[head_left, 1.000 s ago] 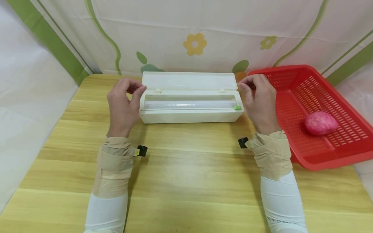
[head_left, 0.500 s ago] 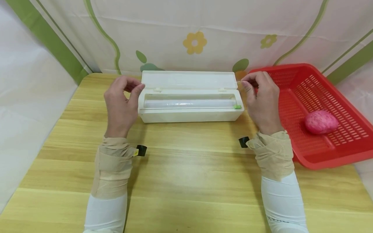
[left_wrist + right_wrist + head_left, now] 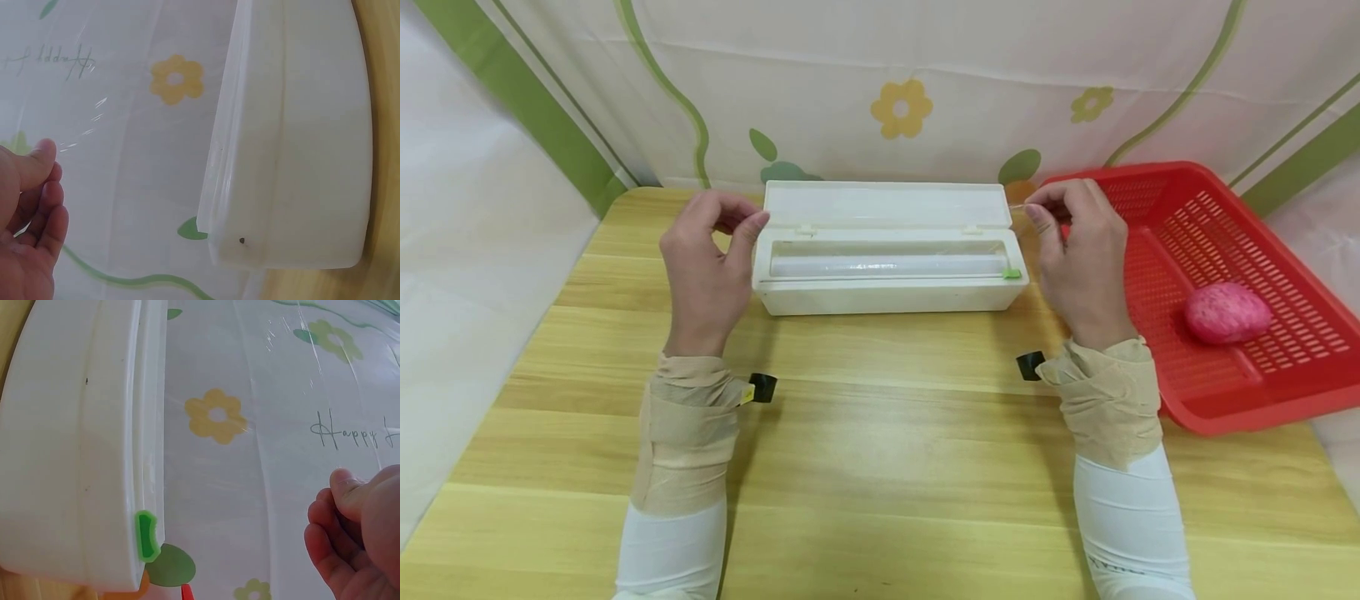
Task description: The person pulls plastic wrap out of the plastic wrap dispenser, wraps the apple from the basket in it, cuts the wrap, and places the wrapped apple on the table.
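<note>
A white cling film dispenser lies crosswise on the table, its lid raised at the back. Inside the slot shows the film roll; a green cutter slider sits at the right end of its rail. Beyond the dispenser's left end, my left hand pinches the clear cling film between thumb and fingers. On the other side my right hand pinches the film's opposite corner. Glints make the stretched film visible in both wrist views; in the head view it is nearly invisible.
A red plastic basket stands at the right, with a pink, mottled, oval object in it. The wooden table meets a flower-patterned cloth at the back.
Both hands have risen a little and moved slightly apart, the left to the left and the right to the right, the film still pinched. The dispenser stays in place.
</note>
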Motion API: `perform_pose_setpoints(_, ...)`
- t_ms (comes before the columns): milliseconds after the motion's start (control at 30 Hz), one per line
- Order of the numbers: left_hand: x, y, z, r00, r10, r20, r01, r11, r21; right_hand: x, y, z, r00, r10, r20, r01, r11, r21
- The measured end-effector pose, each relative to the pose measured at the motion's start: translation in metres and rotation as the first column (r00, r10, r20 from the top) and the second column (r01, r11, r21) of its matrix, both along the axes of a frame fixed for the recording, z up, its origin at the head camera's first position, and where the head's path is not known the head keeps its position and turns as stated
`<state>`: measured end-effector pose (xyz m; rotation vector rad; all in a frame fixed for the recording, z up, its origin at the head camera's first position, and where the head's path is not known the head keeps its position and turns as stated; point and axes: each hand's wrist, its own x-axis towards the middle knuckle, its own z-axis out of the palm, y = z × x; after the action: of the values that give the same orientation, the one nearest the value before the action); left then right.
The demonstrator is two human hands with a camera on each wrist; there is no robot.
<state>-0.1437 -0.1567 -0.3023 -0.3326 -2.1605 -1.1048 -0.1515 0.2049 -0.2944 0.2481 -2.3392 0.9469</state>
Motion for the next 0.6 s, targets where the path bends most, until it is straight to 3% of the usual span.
perform_pose_setpoints(433, 0.0075, -0.0006, 0.0092, 1.0, -0.004, -0.027, 0.004, 1.0, -0.003, 0.0036, -0.0001, 0.0048, 1.0, -0.009, -0.015, 0.009, 1.0, -0.011)
perform_pose_setpoints(600, 0.0051, 0.0026, 0.0072, 0.999, -0.011, -0.04, 0.012, 1.0, 0.02, 0.0045, 0.0032, 0.0062, 1.0, -0.017, -0.021, 0.017, 1.0, -0.009)
